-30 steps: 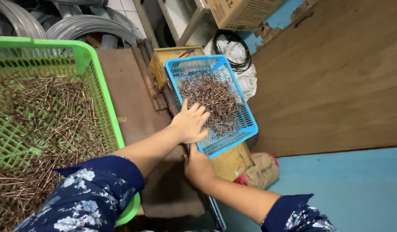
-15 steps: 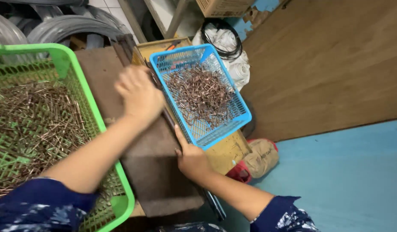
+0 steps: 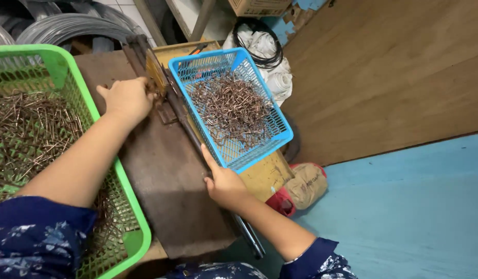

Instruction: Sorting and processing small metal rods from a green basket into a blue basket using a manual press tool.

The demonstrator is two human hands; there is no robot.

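The left hand (image 3: 128, 98) is seen at about 10 o'clock, curled palm-down with fingers bent over the far end of a long metal bar (image 3: 184, 124); whether anything is pinched under the fingers cannot be told. The right hand (image 3: 224, 183) lies near 6 o'clock, wrapped around the near stretch of the same bar, thumb pointed up along it toward the corner of the blue basket (image 3: 259, 150). The bar runs from 11 o'clock down to 6 o'clock along the right edge of a dark brown board (image 3: 166, 186). The blue basket is set just right of the bar, tilted, and is partly filled with bent wire hooks (image 3: 231, 108), coppery brown. A green basket (image 3: 130, 206) is placed at 9 o'clock, touching the board's left edge, and holds straight wire pieces (image 3: 32, 129) in a loose heap. Both forearms are bare below dark blue patterned sleeves (image 3: 37, 237). Coils of grey wire (image 3: 63, 26) are noted at 11 o'clock, a black cord on white cloth (image 3: 272, 67) at 1 o'clock, and a tan sack (image 3: 306, 183) on the blue floor (image 3: 404, 217) at 4 o'clock.
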